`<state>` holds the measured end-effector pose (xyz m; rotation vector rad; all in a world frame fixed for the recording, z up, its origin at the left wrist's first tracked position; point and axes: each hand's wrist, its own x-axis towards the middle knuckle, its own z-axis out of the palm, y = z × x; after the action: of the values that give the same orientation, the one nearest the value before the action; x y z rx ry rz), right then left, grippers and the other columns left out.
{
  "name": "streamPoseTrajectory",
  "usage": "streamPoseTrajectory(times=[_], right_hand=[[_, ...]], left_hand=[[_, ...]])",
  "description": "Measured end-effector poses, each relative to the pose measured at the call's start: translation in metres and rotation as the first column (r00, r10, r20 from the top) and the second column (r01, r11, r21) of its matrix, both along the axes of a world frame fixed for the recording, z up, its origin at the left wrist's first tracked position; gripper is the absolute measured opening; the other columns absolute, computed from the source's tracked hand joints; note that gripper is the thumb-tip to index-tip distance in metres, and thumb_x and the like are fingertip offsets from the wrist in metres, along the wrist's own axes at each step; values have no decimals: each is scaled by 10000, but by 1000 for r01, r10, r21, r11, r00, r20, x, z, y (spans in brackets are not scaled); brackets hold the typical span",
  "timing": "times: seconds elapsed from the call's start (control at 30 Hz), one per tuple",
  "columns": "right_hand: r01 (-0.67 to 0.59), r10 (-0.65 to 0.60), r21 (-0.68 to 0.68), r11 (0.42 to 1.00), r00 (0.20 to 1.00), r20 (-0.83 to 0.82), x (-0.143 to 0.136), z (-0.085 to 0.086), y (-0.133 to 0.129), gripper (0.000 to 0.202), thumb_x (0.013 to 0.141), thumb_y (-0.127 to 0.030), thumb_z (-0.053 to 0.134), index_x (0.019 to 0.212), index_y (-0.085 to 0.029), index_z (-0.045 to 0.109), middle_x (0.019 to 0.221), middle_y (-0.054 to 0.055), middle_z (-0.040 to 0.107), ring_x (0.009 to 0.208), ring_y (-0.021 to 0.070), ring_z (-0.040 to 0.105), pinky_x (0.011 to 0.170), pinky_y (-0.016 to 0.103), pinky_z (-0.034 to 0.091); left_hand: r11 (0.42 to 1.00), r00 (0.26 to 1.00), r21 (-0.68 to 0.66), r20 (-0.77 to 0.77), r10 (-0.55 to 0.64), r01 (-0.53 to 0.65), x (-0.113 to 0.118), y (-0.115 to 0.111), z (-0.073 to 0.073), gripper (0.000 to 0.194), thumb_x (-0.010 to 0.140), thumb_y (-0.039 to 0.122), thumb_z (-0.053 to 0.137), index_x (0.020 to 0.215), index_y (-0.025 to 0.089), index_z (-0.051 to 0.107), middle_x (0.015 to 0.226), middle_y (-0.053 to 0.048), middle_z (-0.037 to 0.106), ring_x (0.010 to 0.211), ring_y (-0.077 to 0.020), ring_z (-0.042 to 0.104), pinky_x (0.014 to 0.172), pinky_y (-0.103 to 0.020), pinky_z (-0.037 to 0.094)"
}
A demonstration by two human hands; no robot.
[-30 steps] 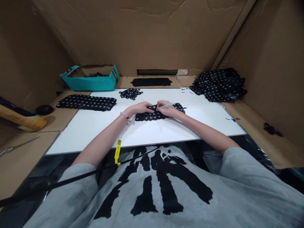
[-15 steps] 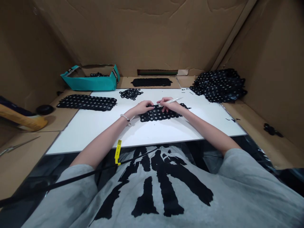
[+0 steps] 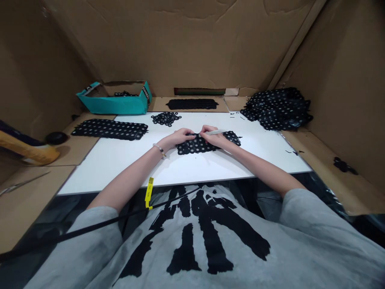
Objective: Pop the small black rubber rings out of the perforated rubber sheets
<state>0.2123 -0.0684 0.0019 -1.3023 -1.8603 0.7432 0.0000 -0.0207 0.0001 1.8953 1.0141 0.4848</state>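
Observation:
A black sheet with rows of light dots lies on the white board. My left hand is closed on the sheet's upper left part, its fingertips near the top edge. Over the sheet's middle, my right hand pinches a slim white pen-like tool. The tool lies nearly flat, its tip close to the top edge by my left fingers. My right hand covers part of the sheet.
A teal box holds small black rings. Other dotted sheets lie left and piled at right. Loose rings and a black strip are behind. Scissors and a yellow container are at left.
My right hand has closed its fingers more and lowered slightly. The white tool has tilted flatter and shifted a little to the left. My left hand has hardly moved.

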Motion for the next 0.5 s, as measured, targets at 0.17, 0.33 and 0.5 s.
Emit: streamPoseTrajectory(times=[0.17,0.33,0.5], right_hand=[[59,-70,109,992,993,98,-6,-6,1,155,834,-334,508,740,-218,550,750,13,654,759,189,586,697,303,394],[19,-21,36,999,999,37,1,-10,7,150,830,-348,537,766,-216,569,687,-2,638,688,176,581,668,290,416],[-72,56,-179,981,994,-94,12,-11,13,174,811,-372,573,757,-208,589,601,-14,594,579,156,556,546,262,397]], left_hand=[[969,989,-206,87,-118,134,-4,3,3,426,738,530,752,974,176,729,888,-52,719,805,-211,611,743,-326,463],[994,994,-30,-23,-107,106,-3,3,8,437,676,508,781,971,192,714,926,-37,713,909,-249,617,826,-336,461],[986,996,155,-65,-53,62,2,5,4,476,568,471,844,929,197,696,953,-25,714,1013,-278,608,939,-350,450]])
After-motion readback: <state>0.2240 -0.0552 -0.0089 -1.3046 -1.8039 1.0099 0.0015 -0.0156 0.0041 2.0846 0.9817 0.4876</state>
